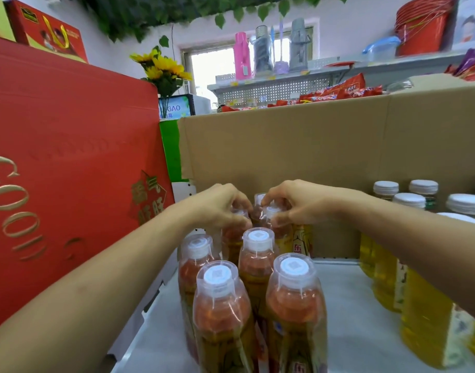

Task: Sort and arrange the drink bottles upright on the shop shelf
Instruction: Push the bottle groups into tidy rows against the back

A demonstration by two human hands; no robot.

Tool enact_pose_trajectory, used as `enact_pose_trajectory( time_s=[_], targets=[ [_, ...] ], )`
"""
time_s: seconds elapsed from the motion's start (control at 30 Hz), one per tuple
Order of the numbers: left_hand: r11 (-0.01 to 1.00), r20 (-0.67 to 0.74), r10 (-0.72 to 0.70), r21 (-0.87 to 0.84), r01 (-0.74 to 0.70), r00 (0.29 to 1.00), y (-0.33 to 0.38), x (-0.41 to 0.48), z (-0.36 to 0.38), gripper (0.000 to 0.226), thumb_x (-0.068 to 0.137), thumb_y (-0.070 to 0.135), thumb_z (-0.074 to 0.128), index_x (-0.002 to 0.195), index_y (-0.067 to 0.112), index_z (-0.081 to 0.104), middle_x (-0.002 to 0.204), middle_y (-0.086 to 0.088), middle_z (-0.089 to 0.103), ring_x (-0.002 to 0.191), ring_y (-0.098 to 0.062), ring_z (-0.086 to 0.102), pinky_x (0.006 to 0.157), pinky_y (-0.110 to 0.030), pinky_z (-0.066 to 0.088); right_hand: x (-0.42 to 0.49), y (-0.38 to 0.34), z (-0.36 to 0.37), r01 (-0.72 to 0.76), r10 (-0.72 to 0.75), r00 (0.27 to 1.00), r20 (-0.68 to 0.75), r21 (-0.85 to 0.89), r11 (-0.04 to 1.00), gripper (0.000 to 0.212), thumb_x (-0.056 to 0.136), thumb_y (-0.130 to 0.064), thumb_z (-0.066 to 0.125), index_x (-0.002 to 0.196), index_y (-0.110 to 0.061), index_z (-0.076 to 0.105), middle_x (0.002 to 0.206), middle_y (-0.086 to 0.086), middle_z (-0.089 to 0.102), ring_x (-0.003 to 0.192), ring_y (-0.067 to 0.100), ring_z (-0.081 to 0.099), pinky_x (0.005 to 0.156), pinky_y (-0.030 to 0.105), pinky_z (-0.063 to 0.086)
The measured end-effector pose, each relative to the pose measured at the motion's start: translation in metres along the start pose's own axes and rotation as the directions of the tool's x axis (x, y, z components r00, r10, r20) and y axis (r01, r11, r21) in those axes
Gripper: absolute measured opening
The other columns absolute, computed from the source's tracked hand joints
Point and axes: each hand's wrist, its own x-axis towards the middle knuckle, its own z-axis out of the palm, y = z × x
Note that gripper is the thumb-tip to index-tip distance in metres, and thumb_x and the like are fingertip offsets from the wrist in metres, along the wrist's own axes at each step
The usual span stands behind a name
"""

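— Where are the hands?

— Both are at the centre of the frame, reaching to the back of the cluster. The left hand (217,205) has its fingers curled down over the top of the rear-left bottle (232,238), gripping it at the cap. The right hand (293,203) pinches the cap of the rear-right bottle (272,211) between thumb and fingertips. The two hands are nearly touching.

— And the rest of the bottles?

— The reddish drink bottles (258,254) stand upright in a tight group at lower centre, each with a clear overcap above a white lid. Four stand in front of the two being held, and one more cap peeks out between the hands at the very back (its body is hidden). They all sit on the pale shelf (352,319), toward its left side.

— Anything on the right?

— Yellow drink bottles (419,305) with white lids, upright, in rows along the right edge, partly behind the right forearm. A bare strip of shelf lies between them and the reddish group.

— What is behind?

— A cardboard box (284,152) spans the middle of the frame just behind the bottles. A large red carton (69,157) with gold lettering fills the left side, and sunflowers (161,65) show above its top edge.
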Motion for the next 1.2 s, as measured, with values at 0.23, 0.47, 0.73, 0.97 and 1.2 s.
enact_pose_trajectory(
  time_s=[0.23, 0.47, 0.73, 0.97, 1.2],
  targets=[
    [0.998, 0.004, 0.049, -0.025, -0.049, 0.999, -0.011, 0.001, -0.001, 0.032, 0.088, 0.03, 0.074, 0.12, 0.032, 0.07, 0.102, 0.026, 0.063, 0.088, 0.005, 0.061, 0.072, -0.012, 0.045, 0.003, -0.002, 0.005, 0.015, -0.015, 1.0, -0.007, 0.058, 0.998, 0.041, 0.091, -0.03, 0.067, 0.13, -0.028, 0.058, 0.096, -0.006, 0.065, 0.085, 0.016, 0.067, 0.073, 0.03, 0.056],
    [0.994, -0.049, -0.001, -0.113, -0.004, 0.999, -0.008, -0.028, -0.003, 0.046, 0.095, 0.029, 0.066, 0.14, 0.03, 0.054, 0.137, 0.005, 0.057, 0.123, -0.013, 0.056, 0.107, -0.041, 0.046, -0.024, -0.037, -0.019, 0.13, -0.121, 0.99, -0.073, 0.123, 0.984, 0.045, 0.081, -0.072, 0.053, 0.118, -0.048, 0.063, 0.091, -0.018, 0.065, 0.084, 0.002, 0.063, 0.07, 0.023, 0.049],
    [0.944, -0.095, -0.008, -0.329, -0.024, 0.995, -0.004, -0.079, 0.003, 0.034, 0.093, 0.049, 0.057, 0.125, 0.041, 0.065, 0.116, 0.019, 0.069, 0.106, 0.003, 0.062, 0.096, -0.027, 0.049, -0.038, -0.069, -0.015, 0.029, -0.027, 0.981, 0.192, -0.006, 1.0, 0.039, 0.084, -0.063, 0.064, 0.09, -0.026, 0.073, 0.075, 0.004, 0.071, 0.057, 0.013, 0.06, 0.049, 0.025, 0.047],
    [0.9, -0.178, -0.04, -0.434, -0.042, 0.983, -0.002, -0.091, 0.018, 0.022, 0.096, 0.043, 0.059, 0.114, 0.042, 0.07, 0.107, 0.023, 0.072, 0.102, 0.006, 0.065, 0.099, -0.03, 0.048, -0.052, -0.043, -0.027, -0.08, 0.092, 0.989, 0.111, -0.106, 0.991, 0.036, 0.085, -0.049, 0.066, 0.089, -0.014, 0.072, 0.055, -0.002, 0.063, 0.045, 0.014, 0.053, 0.044, 0.023, 0.045],
    [0.868, -0.199, -0.091, -0.497, -0.02, 0.976, -0.006, -0.105, 0.033, 0.045, 0.082, 0.065, 0.056, 0.117, 0.04, 0.07, 0.112, 0.023, 0.07, 0.107, 0.005, 0.064, 0.099, -0.033, 0.05, -0.043, -0.008, -0.02, -0.224, 0.225, 0.974, -0.02, -0.208, 0.952, 0.033, 0.092, -0.041, 0.059, 0.088, -0.011, 0.072, 0.054, 0.003, 0.069, 0.046, 0.019, 0.068, 0.049, 0.026, 0.054]
  ],
)
